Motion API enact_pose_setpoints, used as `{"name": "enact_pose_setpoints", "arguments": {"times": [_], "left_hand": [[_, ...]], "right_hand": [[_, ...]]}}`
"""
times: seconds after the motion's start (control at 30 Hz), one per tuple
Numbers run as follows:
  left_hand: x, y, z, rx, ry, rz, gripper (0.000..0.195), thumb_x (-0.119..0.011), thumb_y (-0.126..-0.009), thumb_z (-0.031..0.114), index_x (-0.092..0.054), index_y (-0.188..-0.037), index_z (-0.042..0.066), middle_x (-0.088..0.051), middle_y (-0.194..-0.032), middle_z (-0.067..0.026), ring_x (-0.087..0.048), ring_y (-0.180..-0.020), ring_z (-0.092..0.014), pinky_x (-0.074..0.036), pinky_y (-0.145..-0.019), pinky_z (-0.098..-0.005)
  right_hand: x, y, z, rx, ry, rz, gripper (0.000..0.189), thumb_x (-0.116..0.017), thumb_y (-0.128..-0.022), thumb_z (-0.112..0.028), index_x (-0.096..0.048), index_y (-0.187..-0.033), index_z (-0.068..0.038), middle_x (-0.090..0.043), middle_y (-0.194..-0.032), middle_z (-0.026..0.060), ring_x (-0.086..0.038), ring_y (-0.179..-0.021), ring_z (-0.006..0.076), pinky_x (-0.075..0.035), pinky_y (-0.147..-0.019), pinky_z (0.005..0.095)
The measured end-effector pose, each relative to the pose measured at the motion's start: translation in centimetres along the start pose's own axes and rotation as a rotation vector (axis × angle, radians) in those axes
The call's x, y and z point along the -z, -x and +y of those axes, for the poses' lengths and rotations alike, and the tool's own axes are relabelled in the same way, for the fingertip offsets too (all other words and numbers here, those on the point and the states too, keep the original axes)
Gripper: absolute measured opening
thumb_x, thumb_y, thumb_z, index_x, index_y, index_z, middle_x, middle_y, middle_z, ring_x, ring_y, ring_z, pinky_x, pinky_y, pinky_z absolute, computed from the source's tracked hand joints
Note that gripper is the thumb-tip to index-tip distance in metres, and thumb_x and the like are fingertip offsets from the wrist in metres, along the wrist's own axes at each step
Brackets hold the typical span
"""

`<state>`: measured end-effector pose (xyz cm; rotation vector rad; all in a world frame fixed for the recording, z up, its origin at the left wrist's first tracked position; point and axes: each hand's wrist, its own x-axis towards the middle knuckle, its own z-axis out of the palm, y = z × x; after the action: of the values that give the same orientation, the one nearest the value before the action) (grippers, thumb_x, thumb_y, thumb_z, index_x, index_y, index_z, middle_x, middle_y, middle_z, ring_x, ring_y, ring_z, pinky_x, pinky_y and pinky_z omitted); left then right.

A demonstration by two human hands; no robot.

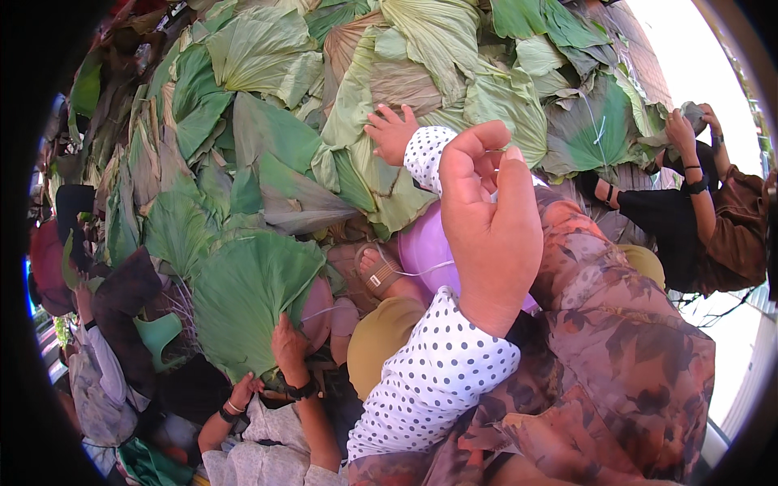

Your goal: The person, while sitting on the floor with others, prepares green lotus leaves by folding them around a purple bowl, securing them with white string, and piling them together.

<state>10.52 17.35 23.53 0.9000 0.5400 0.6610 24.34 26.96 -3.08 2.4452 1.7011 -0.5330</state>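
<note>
My left hand [495, 243] is raised close to the camera, fingers curled towards the thumb; whether anything thin is between them cannot be told. Beyond it, my right hand [392, 135] has its fingers spread over the large green and dried leaves [395, 182], which look like lotus leaves; contact is unclear. Behind my left hand, a light purple plastic object [422, 246] is partly hidden. A thin white string [434, 266] crosses it and passes out of sight behind the hand.
At the lower left, a co-worker's hands [289, 346] hold a broad green leaf [249, 297]. Another person's hands [681, 130] hold a leaf at the right. A sandalled foot [380, 273] is near the purple object. A green plastic stool [159, 337] stands at the left.
</note>
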Motion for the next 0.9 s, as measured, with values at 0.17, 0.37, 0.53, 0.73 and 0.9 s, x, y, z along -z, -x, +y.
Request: {"name": "enact_pose_setpoints", "arguments": {"times": [0.17,0.37,0.53,0.73,0.9], "left_hand": [[-0.2,-0.3,0.2,-0.019,0.076,-0.013,0.022,-0.056,-0.098,0.003,-0.055,-0.119,-0.002,-0.056,-0.106,-0.0034,-0.050,-0.088,-0.008,-0.046,-0.078,-0.0244],[-0.5,0.9,1.2,-0.030,0.064,-0.012,0.016,-0.056,-0.098,0.004,-0.058,-0.114,0.000,-0.057,-0.097,-0.0008,-0.049,-0.082,-0.006,-0.044,-0.070,-0.0228],[0.2,2.1,2.4,-0.114,0.071,0.029,0.023,-0.061,-0.097,0.006,-0.055,-0.118,0.001,-0.056,-0.107,-0.0044,-0.051,-0.089,-0.008,-0.045,-0.074,-0.0227],[0.7,4.0,3.1,-0.585,-0.838,0.299,0.081,-0.080,-0.085,0.022,-0.033,-0.148,0.003,-0.040,-0.146,-0.0202,-0.040,-0.133,-0.031,-0.033,-0.110,-0.0454],[1.9,4.4,3.5,-0.944,-1.181,0.330,0.108,-0.089,-0.076,0.032,-0.021,-0.156,0.005,-0.030,-0.155,-0.0261,-0.025,-0.147,-0.041,-0.016,-0.120,-0.0531]], "right_hand": [[2.3,-1.9,3.0,0.011,-0.392,0.197,0.037,-0.058,-0.099,-0.028,-0.070,-0.122,-0.003,-0.069,-0.127,0.0126,-0.058,-0.127,0.0329,-0.044,-0.106,0.0468],[13.5,1.3,3.8,-0.171,-1.134,0.682,0.022,-0.068,-0.093,-0.018,-0.076,-0.105,-0.002,-0.074,-0.093,0.0060,-0.065,-0.084,0.0122,-0.052,-0.079,0.0290],[24.5,8.6,5.0,0.043,-1.607,0.759,0.024,-0.064,-0.099,-0.015,-0.068,-0.121,-0.003,-0.070,-0.106,0.0032,-0.066,-0.093,0.0120,-0.054,-0.084,0.0271],[31.1,24.2,7.1,0.366,-1.709,0.862,0.020,-0.055,-0.101,-0.004,-0.061,-0.120,0.000,-0.069,-0.105,0.0080,-0.068,-0.092,0.0168,-0.057,-0.086,0.0298],[31.7,35.1,6.1,0.234,-1.646,0.788,0.026,-0.055,-0.102,-0.007,-0.059,-0.126,0.000,-0.068,-0.111,0.0078,-0.067,-0.096,0.0172,-0.056,-0.087,0.0322]]}}
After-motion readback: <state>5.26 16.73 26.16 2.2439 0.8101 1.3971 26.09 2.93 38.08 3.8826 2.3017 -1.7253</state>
